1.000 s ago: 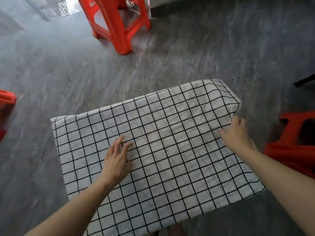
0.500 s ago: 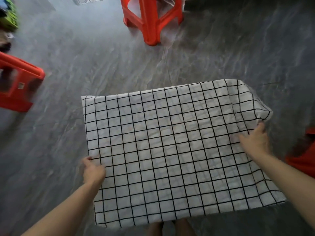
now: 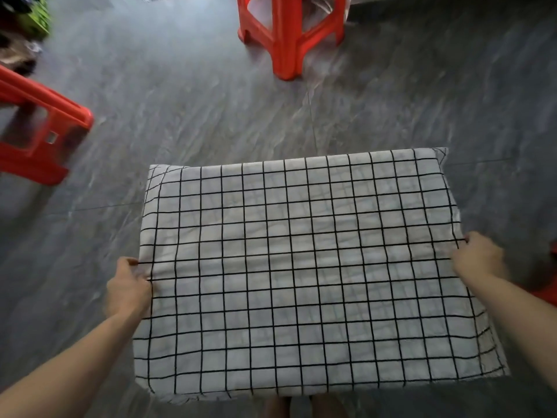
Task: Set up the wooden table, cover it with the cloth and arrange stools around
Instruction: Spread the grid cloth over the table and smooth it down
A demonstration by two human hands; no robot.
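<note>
- While both hands hold its side edges, a white cloth (image 3: 301, 267) printed with a grid of thin black lines lies spread flat over a low rectangular worktop, just below the middle of the head view.
- No brand, label or readable writing shows anywhere; a small pale rectangle sits on the leg frame of the left stool (image 3: 39, 128), too blurred to read.
- Covered completely by the cloth, the worktop shows no wood at all; only its flat rectangular outline can be made out under the fabric.
- At the left edge, the left hand (image 3: 128, 292) pinches the cloth, fingers curled around the hem about halfway along that side.
- At the right edge, the right hand (image 3: 476, 257) grips the cloth in the same way, fingertips tucked over the hem.
- Both bare forearms reach in from the bottom corners of the picture.
- Faint creases and a ghost of a second grid show through the fabric, so it looks thin or doubled.
- Each far corner drapes down slightly, and the near edge hangs over the front, a little frayed at the bottom left.
- Beyond the far edge, well apart from the cloth, stands a red plastic stool (image 3: 289, 34), its seat cut off by the top of the frame.
- The left stool, also red, is partly cut off and motion-blurred.
- A sliver of red (image 3: 545, 294) shows at the right border behind the right forearm; what it belongs to cannot be told.
- Dark grey marbled floor (image 3: 187, 110) tiles fill the rest.
- Blurred green and dark shapes (image 3: 27, 31) sit in the top left corner, unidentifiable.
</note>
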